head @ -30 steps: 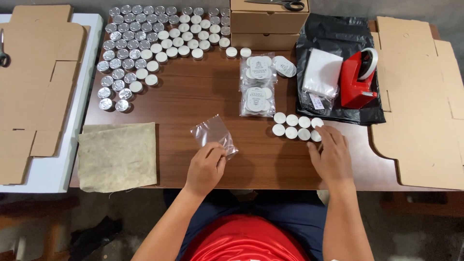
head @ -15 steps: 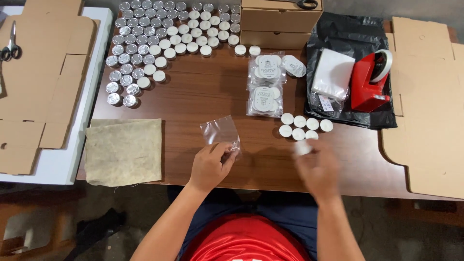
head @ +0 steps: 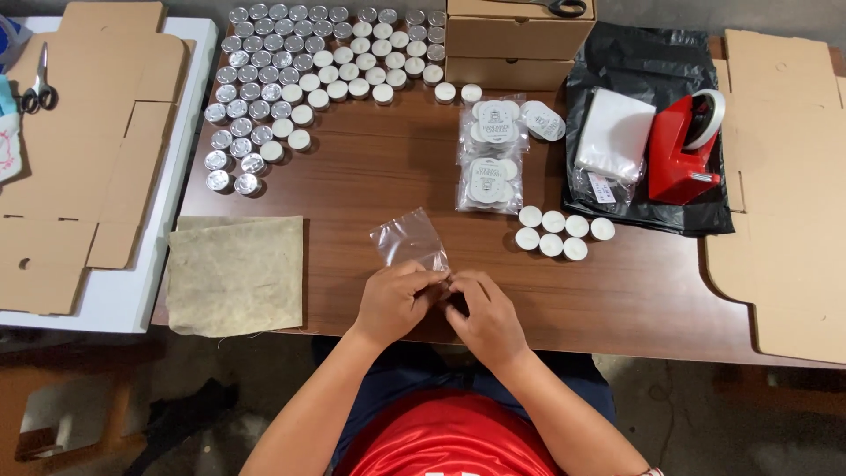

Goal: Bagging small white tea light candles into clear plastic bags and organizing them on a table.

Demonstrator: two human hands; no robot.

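Head view: both grips, left hand [head: 394,300] & right hand [head: 486,316], pinching clear bag [head: 411,238] near table edge [head: 617,345].

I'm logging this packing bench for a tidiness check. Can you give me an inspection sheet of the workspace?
Surface: brown wooden table.
Job's things: clear plastic bag; six loose white tealights.
Clutter: rows of tealights, filled packets, red tape dispenser, black bag, cloth, flat cardboard, scissors.
Hands: left hand and right hand meet at the bag's mouth.
Cables: nothing seen.
Surroundings: boxes at the back.
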